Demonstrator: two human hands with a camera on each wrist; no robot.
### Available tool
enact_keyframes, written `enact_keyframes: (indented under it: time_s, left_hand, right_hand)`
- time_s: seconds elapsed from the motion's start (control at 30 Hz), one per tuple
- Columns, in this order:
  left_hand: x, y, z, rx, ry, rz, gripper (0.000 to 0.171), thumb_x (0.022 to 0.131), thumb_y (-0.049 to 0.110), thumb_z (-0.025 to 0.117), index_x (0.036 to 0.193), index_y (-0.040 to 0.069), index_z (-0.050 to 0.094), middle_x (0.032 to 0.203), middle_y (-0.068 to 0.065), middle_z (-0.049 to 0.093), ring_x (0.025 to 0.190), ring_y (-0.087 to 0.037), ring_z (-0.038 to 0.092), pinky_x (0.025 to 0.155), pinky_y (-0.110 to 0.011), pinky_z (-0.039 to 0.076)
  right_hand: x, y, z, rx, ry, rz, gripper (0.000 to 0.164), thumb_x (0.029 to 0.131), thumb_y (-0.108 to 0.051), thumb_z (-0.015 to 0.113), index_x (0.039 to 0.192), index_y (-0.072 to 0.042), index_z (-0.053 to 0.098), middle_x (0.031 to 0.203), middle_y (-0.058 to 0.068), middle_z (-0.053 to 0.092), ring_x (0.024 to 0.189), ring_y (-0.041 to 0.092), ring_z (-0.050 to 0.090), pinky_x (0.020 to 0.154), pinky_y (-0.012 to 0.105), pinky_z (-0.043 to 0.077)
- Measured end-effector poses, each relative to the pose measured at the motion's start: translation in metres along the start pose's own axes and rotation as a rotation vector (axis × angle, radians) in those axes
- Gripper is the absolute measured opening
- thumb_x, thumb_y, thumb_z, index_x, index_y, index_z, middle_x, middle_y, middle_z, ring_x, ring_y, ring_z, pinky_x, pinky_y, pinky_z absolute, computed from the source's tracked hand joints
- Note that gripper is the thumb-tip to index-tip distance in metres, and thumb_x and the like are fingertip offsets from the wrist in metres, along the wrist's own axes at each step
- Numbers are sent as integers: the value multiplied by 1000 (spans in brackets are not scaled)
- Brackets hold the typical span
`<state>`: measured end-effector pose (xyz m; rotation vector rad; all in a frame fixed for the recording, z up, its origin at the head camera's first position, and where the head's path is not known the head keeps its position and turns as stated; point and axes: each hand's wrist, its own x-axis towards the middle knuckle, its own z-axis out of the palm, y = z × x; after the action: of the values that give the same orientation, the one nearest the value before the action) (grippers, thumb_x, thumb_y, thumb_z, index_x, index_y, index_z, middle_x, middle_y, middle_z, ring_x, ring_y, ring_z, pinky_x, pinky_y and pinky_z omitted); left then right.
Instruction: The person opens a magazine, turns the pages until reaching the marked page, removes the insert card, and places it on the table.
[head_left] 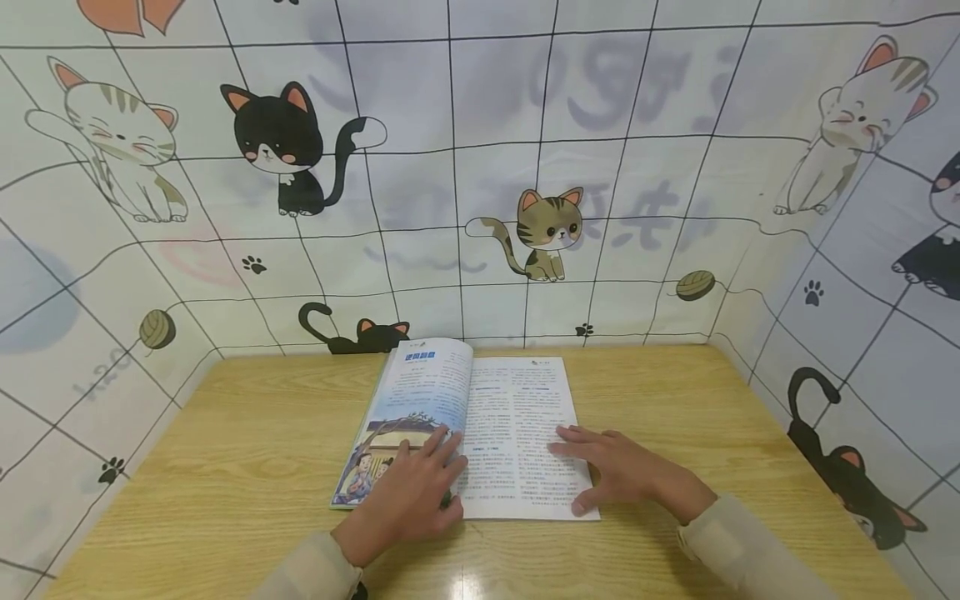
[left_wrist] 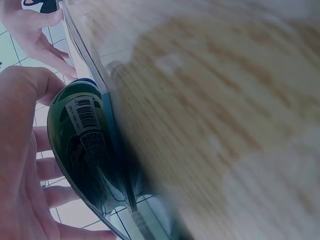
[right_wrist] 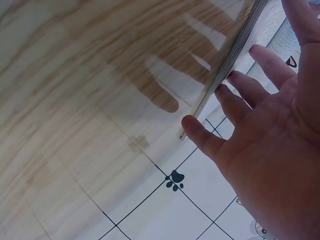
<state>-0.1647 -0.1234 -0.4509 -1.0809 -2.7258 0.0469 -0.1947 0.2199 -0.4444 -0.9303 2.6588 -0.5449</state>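
A magazine (head_left: 491,417) lies spread on the wooden table, with a picture on its left page and columns of print on the right. My left hand (head_left: 416,492) rests across the lower part of the left page, near the fold, fingers spread. The left wrist view shows the magazine's green back cover (left_wrist: 75,120), with a barcode, bowed up off the table under that hand. On the right page's outer edge lies my right hand (head_left: 618,467), its fingertips touching the paper and its fingers extended. In the right wrist view the page edges (right_wrist: 230,60) run beneath those fingers.
The wooden table (head_left: 262,433) extends on both sides of the magazine. Behind it and at the sides hang white sheets (head_left: 420,183) with a black grid and cartoon cats. The tabletop is glossy and reflects the hands.
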Motion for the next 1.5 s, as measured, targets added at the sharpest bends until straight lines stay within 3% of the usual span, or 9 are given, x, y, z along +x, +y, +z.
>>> enact_keyframes:
  time_s: [0.37, 0.57, 0.7, 0.83, 0.93, 1.23, 1.4, 1.5]
  left_hand:
    - [1, 1, -2, 14, -40, -20, 42, 91, 40, 56, 124, 15, 65, 145, -10, 52, 137, -33, 45, 84, -62, 49]
    - [1, 2, -3, 11, -44, -30, 43, 91, 42, 55, 124, 16, 65, 144, -10, 52, 136, -33, 45, 85, -60, 50]
    - [3, 4, -3, 15, -52, -47, 53, 93, 58, 52, 124, 17, 66, 145, -9, 52, 136, -32, 46, 86, -60, 51]
    - [5, 6, -2, 36, -60, -67, 76, 84, 79, 48, 124, 17, 67, 143, -9, 54, 135, -33, 46, 86, -58, 52]
    - [7, 7, -2, 58, -62, -71, 84, 79, 85, 48, 123, 17, 68, 141, -9, 55, 134, -33, 47, 85, -56, 53]
    - [9, 8, -2, 81, -62, -60, 72, 84, 76, 53, 121, 17, 68, 142, -10, 54, 133, -34, 48, 88, -58, 52]
    - [7, 6, -4, 83, -5, -39, 60, 87, 66, 59, 117, 15, 68, 135, -10, 58, 128, -32, 52, 83, -53, 54]
    - [7, 4, -4, 74, 35, -18, 60, 89, 60, 61, 129, 15, 62, 141, -10, 54, 129, -31, 52, 87, -53, 52]
  right_hand:
    - [-2, 2, 3, 12, 27, -53, 84, 80, -55, 72, 146, -9, 50, 155, 19, 38, 143, 43, 32, 104, 68, 28]
    - [0, 1, 0, -35, 42, -48, 79, 81, -55, 72, 144, -11, 53, 153, 16, 43, 141, 39, 37, 105, 65, 32]
    - [3, 1, 0, -74, 93, -45, 75, 83, -55, 72, 142, -12, 56, 148, 14, 50, 136, 37, 45, 104, 61, 37]
    - [7, 0, -1, -108, 169, -49, 77, 83, -57, 71, 143, -12, 54, 145, 13, 52, 135, 35, 47, 105, 58, 37]
    - [11, -2, -3, -130, 227, -66, 81, 82, -60, 71, 144, -13, 52, 146, 14, 50, 136, 35, 45, 106, 59, 37]
    - [15, -11, -14, -137, 287, -58, 91, 77, -67, 70, 149, -17, 47, 150, 13, 47, 138, 33, 44, 107, 59, 36]
    - [13, -14, -18, -98, 308, -50, 87, 82, -68, 64, 151, -19, 44, 151, 10, 46, 138, 34, 44, 107, 60, 36]
    - [12, -14, -19, -71, 323, -42, 83, 85, -67, 62, 151, -20, 43, 151, 7, 47, 137, 34, 44, 106, 61, 35]
